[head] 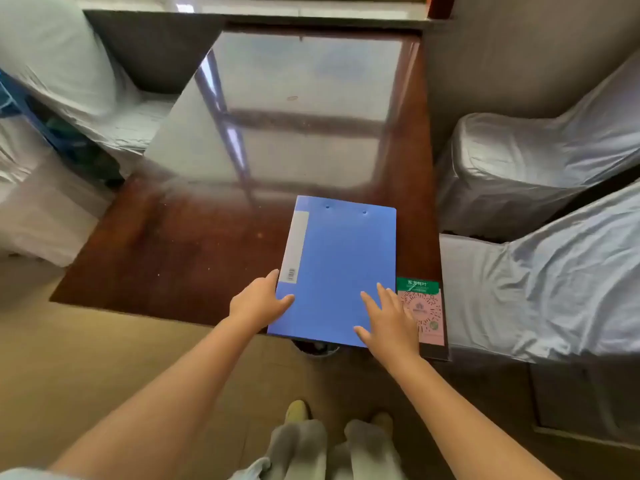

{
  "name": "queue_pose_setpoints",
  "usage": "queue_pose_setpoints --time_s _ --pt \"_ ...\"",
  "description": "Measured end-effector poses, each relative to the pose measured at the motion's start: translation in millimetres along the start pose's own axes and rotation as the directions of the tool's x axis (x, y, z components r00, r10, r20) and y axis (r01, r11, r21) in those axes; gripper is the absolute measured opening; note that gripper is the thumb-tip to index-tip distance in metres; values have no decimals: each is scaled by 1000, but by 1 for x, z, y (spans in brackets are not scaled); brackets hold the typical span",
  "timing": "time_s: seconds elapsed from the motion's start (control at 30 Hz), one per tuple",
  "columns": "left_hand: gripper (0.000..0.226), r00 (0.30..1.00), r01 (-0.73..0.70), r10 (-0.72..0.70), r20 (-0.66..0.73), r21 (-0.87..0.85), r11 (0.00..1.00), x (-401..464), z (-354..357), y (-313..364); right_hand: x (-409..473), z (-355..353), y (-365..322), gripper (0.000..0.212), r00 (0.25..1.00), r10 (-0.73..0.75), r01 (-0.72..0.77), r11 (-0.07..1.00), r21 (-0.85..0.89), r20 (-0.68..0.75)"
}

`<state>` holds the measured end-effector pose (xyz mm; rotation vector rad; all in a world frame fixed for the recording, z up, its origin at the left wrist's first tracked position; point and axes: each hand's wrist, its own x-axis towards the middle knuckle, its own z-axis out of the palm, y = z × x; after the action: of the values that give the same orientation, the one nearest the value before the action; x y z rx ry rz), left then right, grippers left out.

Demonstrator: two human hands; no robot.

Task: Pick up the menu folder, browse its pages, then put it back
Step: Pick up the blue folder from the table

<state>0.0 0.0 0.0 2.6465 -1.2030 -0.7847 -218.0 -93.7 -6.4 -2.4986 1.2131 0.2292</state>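
A blue menu folder [337,268] lies closed and flat near the front right corner of a glossy dark-wood table [194,251]. It has a grey label strip along its left spine. My left hand [258,301] touches the folder's left edge near the lower corner, thumb on the cover and fingers along the side. My right hand [389,318] rests flat on the cover's lower right part, fingers spread. Neither hand has lifted the folder.
A green and pink QR-code card [424,308] lies on the table right of the folder, partly under my right hand. Chairs in white covers stand at the right [540,271] and left [62,74]. My feet [332,417] show below.
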Motion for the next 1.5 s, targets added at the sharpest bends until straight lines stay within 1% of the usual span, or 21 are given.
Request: queue_pose_setpoints --time_s 0.1,0.17,0.3,0.43,0.57,0.67,0.73,0.8,0.83,0.87,0.93,1.0,1.03,1.17,1.23,1.27,1.33,1.4,1.43,1.47,1.5 --pt "45 994 86 -84 76 -31 996 1 9 -3 2 17 -3 67 998 -1 3 999 -38 69" --pt "36 988 125 -113 101 -119 985 0 18 -4 4 25 -6 66 995 4 1 999 -44 103" --pt "24 979 194 -169 112 -288 938 7 23 -11 8 30 -9 65 995 22 -15 998 -65 99" --pt "2 958 271 -169 233 -528 805 11 20 -19 11 31 -10 64 994 21 -11 995 -94 109" --pt "8 943 314 -132 305 -691 651 1 6 -23 11 30 -10 65 994 6 5 994 -105 112" --pt "13 952 282 -63 300 -776 564 -11 -8 -29 10 25 -12 64 999 -2 0 999 38 54" --pt "15 962 242 -9 272 -838 489 -18 -20 -32 11 14 -11 64 996 60 -44 979 201 -72" --pt "18 971 189 53 233 -884 428 -24 -35 -32 15 -1 -2 69 969 174 -105 931 348 -174" --pt "20 974 162 84 212 -902 400 -28 -43 -32 18 -10 5 73 958 231 -138 893 429 -171" --pt "21 975 140 108 193 -917 374 -30 -50 -30 22 -20 13 76 953 279 -178 834 523 -121" --pt "25 977 102 144 156 -939 330 -35 -63 -27 30 -45 29 76 949 307 -265 648 714 74" --pt "34 979 57 174 110 -958 282 -39 -73 -21 32 -71 41 69 947 218 -313 459 831 236" --pt "37 979 37 186 88 -964 263 -40 -77 -17 31 -83 46 64 954 151 -300 407 863 260" --pt "38 970 -30 242 23 -976 214 -44 -96 3 25 -117 61 45 985 -83 -123 298 947 154" --pt "40 968 -80 248 -22 -971 224 -43 -105 15 19 -129 65 46 984 -163 -31 236 971 71" --pt "42 969 -123 238 -61 -959 255 -42 -109 21 16 -135 67 50 985 -172 8 205 979 28" --pt "53 954 -263 243 -176 -881 393 -42 -115 32 13 -143 70 54 987 -150 77 175 982 -51" --pt "81 909 -409 340 -240 -667 623 -45 -119 45 12 -150 72 54 986 -122 131 168 977 -111" --pt "91 877 -480 402 -262 -485 731 -46 -116 51 11 -152 73 54 985 -110 152 166 974 -135" --pt "95 836 -540 462 -298 -290 790 -46 -111 57 10 -154 75 52 983 -102 168 164 972 -152" --pt "94 784 -584 510 -354 -142 799 -47 -105 62 9 -156 76 50 981 -101 180 163 970 -165"
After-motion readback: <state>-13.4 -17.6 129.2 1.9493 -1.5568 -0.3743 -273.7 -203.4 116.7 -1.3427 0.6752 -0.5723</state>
